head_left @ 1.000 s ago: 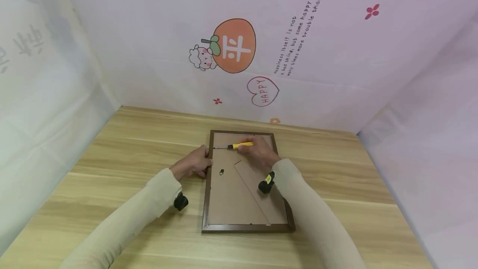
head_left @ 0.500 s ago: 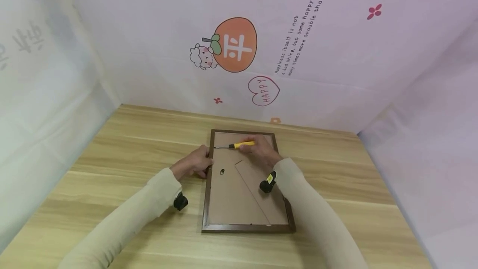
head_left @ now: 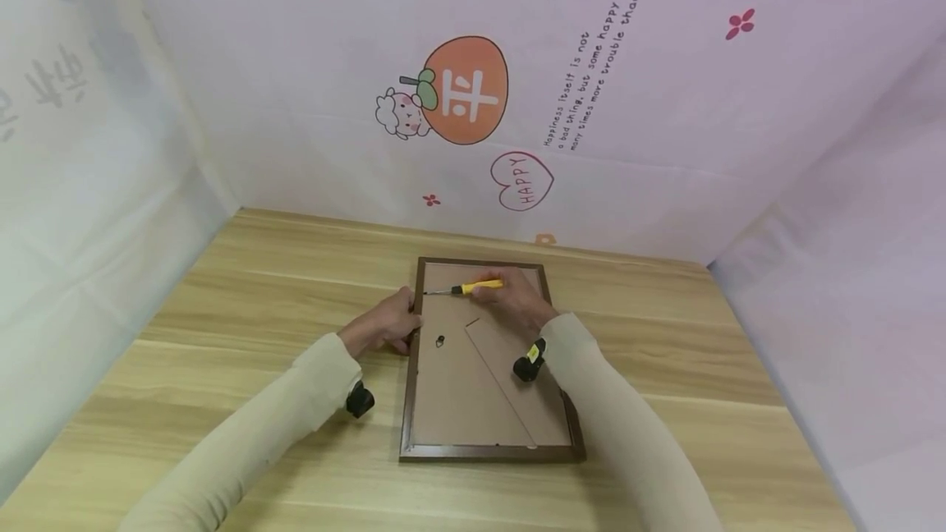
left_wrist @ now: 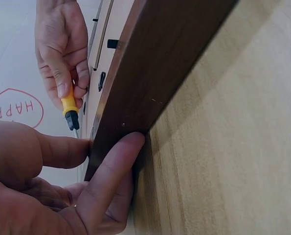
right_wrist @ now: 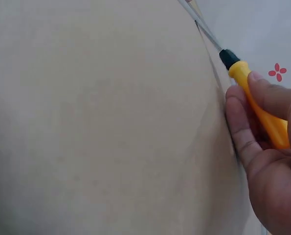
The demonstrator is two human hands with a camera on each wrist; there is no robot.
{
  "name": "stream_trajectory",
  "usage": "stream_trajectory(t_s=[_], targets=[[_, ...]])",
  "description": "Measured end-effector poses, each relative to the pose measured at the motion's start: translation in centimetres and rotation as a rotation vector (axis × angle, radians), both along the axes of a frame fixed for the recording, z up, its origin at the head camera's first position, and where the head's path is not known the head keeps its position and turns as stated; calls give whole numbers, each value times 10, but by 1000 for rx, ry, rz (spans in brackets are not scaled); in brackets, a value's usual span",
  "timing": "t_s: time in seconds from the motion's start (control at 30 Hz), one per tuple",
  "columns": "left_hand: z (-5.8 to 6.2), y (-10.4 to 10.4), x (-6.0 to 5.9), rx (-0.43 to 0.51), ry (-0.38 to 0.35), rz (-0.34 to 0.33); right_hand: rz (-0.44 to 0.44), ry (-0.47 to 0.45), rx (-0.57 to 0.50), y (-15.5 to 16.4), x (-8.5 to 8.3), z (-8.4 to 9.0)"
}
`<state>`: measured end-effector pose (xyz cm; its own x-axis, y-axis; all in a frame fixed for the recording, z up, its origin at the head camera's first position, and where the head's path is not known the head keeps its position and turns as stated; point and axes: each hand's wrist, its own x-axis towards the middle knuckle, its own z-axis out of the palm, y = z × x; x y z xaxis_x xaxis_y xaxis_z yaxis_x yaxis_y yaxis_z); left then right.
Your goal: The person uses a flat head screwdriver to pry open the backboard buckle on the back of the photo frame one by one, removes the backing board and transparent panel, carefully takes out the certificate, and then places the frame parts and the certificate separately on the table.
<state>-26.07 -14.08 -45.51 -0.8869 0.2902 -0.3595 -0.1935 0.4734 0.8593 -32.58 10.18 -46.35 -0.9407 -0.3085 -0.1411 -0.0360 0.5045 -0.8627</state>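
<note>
A brown picture frame lies face down on the table, its beige backing board upward. My left hand grips the frame's left rail near the far end, thumb and fingers around the edge. My right hand holds a screwdriver by its yellow handle, over the far part of the board. Its thin metal shaft points left to a small dark tab at the left rail. In the left wrist view, the screwdriver points toward my left thumb; its tip is hidden there.
A small dark hanging ring is fixed to the board, beside a diagonal stand flap. Black tabs line the frame's inner edge. The wood-grain table meets a printed white wall sheet behind, with sheets on both sides.
The screwdriver's angle shifts very slightly, its tip staying by the left rail. Both hands keep their holds and the frame stays in place.
</note>
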Motion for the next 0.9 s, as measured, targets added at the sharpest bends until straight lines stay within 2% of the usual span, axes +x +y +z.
stream_trajectory(t_s=[0.13,0.37,0.57,0.7,0.9], targets=[[0,2,0,-6,-16,5,16,44,-36,0,3,2],[-2,1,-2,-10,-2,-8,36,201,-26,-17,11,15],[-1,2,-2,-14,-24,-6,51,342,-19,-32,22,25],[2,1,-1,-24,-25,-2,79,401,67,-48,29,39],[4,3,0,-27,-30,2,123,399,228,-71,35,58]])
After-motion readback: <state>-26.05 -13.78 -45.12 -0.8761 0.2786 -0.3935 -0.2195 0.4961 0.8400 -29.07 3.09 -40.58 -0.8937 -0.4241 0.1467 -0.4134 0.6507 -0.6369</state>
